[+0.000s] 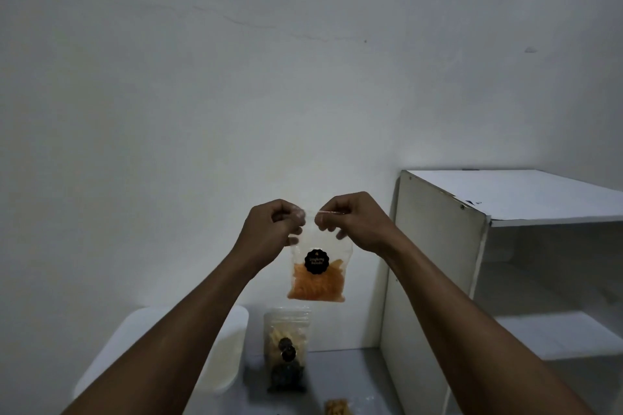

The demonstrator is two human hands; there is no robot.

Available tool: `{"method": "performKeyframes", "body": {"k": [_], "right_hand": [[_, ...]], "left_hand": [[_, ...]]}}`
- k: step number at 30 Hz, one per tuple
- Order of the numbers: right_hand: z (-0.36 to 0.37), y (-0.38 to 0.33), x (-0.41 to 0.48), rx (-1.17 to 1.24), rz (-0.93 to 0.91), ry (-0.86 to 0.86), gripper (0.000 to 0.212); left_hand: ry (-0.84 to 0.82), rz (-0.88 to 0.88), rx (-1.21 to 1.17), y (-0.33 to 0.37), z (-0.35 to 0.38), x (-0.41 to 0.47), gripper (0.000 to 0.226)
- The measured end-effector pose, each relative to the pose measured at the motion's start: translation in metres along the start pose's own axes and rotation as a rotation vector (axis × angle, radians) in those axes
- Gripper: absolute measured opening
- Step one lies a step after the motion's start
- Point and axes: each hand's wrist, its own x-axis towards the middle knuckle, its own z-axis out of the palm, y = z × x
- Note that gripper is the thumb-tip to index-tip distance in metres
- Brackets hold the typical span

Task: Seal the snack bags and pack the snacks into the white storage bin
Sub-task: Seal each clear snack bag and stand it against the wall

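A clear snack bag (pixel 317 274) of orange sticks with a round black label hangs in the air in front of the wall. My left hand (pixel 273 229) pinches its top left corner and my right hand (pixel 354 222) pinches its top right corner, the zip strip stretched between them. Below, the white storage bin (pixel 232 347) stands on the floor at the left, partly hidden by my left forearm. Beside the bin lie more clear snack bags (pixel 286 347) with black labels, one over another. Another snack bag (pixel 337 408) peeks in at the bottom edge.
A white shelf cabinet (pixel 472 246) with open shelves stands at the right, close to my right forearm. A plain white wall fills the background. The floor is grey.
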Motion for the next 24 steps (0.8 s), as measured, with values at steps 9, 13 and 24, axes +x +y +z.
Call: {"method": "performKeyframes", "body": {"k": [9,13,24], "right_hand": [[0.007,0.010,-0.003,0.269,0.108,-0.019,0.019],[0.006,0.016,-0.002,0.261,0.103,0.028,0.015],[0.013,0.016,0.000,0.275,0.102,0.017,0.016]], "left_hand": [[0.128,0.076,0.171,-0.009,-0.014,0.011,0.013],[0.045,0.005,0.008,-0.006,-0.015,0.010,0.012],[0.042,0.103,0.198,-0.001,-0.010,0.021,0.008]]}}
